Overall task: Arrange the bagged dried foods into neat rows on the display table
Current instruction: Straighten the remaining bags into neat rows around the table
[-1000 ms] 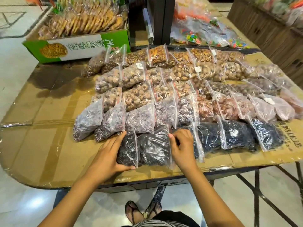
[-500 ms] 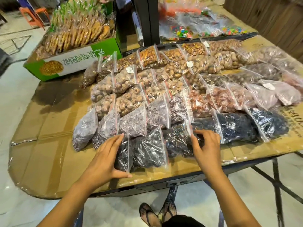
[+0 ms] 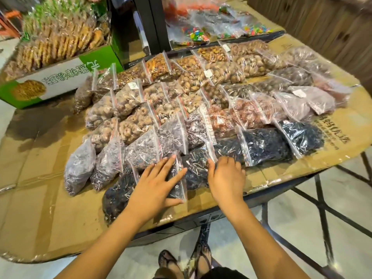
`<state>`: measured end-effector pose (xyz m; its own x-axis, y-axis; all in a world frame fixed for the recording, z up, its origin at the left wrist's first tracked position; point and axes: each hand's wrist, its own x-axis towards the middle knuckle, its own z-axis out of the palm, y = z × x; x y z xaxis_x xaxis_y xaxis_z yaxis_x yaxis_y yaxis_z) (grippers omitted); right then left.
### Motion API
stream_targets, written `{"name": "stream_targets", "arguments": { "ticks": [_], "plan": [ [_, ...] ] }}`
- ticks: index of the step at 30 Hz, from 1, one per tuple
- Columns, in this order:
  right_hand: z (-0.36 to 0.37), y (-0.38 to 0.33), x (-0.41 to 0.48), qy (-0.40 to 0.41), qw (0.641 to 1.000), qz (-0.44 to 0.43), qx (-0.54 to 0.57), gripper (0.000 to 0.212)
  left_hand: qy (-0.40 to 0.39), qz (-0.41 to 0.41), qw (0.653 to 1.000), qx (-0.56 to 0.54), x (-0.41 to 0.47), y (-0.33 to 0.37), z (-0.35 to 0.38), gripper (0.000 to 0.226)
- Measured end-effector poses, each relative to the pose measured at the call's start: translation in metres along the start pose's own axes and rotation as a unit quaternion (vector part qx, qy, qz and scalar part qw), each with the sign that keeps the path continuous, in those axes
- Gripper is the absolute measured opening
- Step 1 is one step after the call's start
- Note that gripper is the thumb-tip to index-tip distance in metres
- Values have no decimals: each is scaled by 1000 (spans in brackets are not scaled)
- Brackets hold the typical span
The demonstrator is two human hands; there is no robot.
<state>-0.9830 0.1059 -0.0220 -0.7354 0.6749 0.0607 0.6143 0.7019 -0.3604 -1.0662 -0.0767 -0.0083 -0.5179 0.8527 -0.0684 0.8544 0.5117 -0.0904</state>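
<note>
On a cardboard-covered table (image 3: 40, 198), rows of bagged dried foods (image 3: 201, 93) (zip-sealed, clear) overlap as the left hand (image 3: 155, 184), fingers spread flat, and right hand (image 3: 226, 178), fingers curled, press dark bags (image 3: 193, 170) at the near edge.

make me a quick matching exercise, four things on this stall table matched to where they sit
Things:
1. green carton of fried snacks
2. bags of coloured candy
3. left hand
4. black dried-fruit bag

Places:
A. right end of the front row
B. far left corner of the table
C. flat on a dark bag at the near edge
D. far side, behind the nut bags

Pairs: 1-B, 2-D, 3-C, 4-A
</note>
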Motion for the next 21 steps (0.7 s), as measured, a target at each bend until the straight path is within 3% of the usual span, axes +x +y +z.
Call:
{"name": "stream_targets", "arguments": {
  "ticks": [4,8,10,13,17,21],
  "plan": [
    [-10,2,-4,-40,999,17,-3,35,-23,-40,999,-13,1,2,0,80],
    [-15,3,4,-85,971,72,213,12,-18,-27,999,-25,0,0,3,86],
    [-17,-1,9,-52,955,77,281,8,-10,-24,999,-43,-3,-2,-1,92],
    [-16,-7,18,1,958,70,277,8,34,-39,994,-92,-12,-11,-16,96],
    [-6,-6,24,1,976,87,198,12,104,-83,976,-170,-35,-50,-31,97],
    [1,-12,4,91,957,156,227,17,133,-123,961,-208,-69,-124,-18,95]
  ]
}}
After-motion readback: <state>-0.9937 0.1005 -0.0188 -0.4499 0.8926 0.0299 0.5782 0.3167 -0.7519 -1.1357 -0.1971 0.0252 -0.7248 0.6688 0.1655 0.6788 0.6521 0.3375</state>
